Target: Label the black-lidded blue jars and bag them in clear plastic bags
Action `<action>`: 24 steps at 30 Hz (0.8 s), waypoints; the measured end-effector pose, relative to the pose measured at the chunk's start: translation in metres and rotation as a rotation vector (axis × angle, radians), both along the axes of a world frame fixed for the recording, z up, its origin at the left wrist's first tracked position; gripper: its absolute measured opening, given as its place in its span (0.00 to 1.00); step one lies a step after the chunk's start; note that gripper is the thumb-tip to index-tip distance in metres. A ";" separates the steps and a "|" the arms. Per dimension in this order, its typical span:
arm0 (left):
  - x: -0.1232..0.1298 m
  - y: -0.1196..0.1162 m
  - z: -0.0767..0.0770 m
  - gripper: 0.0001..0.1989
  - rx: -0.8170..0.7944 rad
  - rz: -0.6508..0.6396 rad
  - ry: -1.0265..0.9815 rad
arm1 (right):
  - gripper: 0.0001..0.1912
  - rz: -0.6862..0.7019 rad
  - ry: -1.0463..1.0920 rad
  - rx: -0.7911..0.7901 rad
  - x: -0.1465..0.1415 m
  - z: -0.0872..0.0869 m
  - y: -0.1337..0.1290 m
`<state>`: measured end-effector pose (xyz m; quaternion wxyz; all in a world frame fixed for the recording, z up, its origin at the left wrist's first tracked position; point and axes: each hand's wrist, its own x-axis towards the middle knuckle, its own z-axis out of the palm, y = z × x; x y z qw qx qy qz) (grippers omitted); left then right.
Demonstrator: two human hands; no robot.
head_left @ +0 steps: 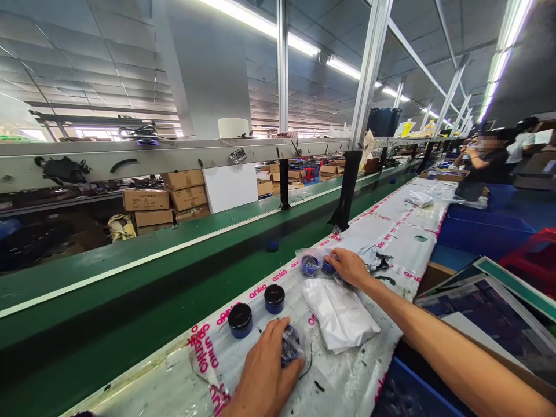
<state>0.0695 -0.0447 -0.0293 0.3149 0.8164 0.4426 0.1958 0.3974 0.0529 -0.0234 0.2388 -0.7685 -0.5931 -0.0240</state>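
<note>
My left hand (267, 370) is curled around a round blue item in a clear plastic bag (292, 346) on the covered bench. Farther forward, my right hand (350, 267) pinches a second bagged blue item (329, 267); the fingers partly hide it. Just left of that lies another round blue item in clear plastic (310, 265). Two short round items with glossy black tops and blue sides, one nearer (240, 321) and one farther (274, 299), stand unbagged beyond my left hand. A stack of white, flat plastic bags (341, 315) lies between my hands.
A green conveyor belt (174, 324) runs along the bench's left side, carrying a small blue item (272, 246). A metal post wrapped in black (347, 191) rises at the bench edge. Blue bins (482, 229) and a framed panel (490, 324) stand right. A person (489, 159) is farther down.
</note>
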 end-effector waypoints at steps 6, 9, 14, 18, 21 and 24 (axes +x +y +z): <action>0.000 0.002 -0.003 0.31 0.064 -0.022 0.033 | 0.13 -0.131 0.148 0.076 0.005 0.037 -0.021; 0.000 0.005 -0.010 0.30 0.166 -0.046 0.070 | 0.15 -0.156 0.205 0.152 0.017 0.057 -0.052; 0.005 0.010 -0.016 0.28 0.281 -0.042 0.155 | 0.17 -0.129 0.286 0.266 0.027 0.071 -0.105; 0.005 0.009 -0.017 0.28 0.307 -0.036 0.170 | 0.16 -0.096 0.340 0.331 0.020 0.065 -0.132; 0.006 0.010 -0.016 0.29 0.331 -0.036 0.185 | 0.16 -0.113 0.377 0.359 0.024 0.054 -0.151; 0.008 0.012 -0.014 0.29 0.370 -0.034 0.204 | 0.17 -0.198 0.401 0.358 0.042 0.030 -0.180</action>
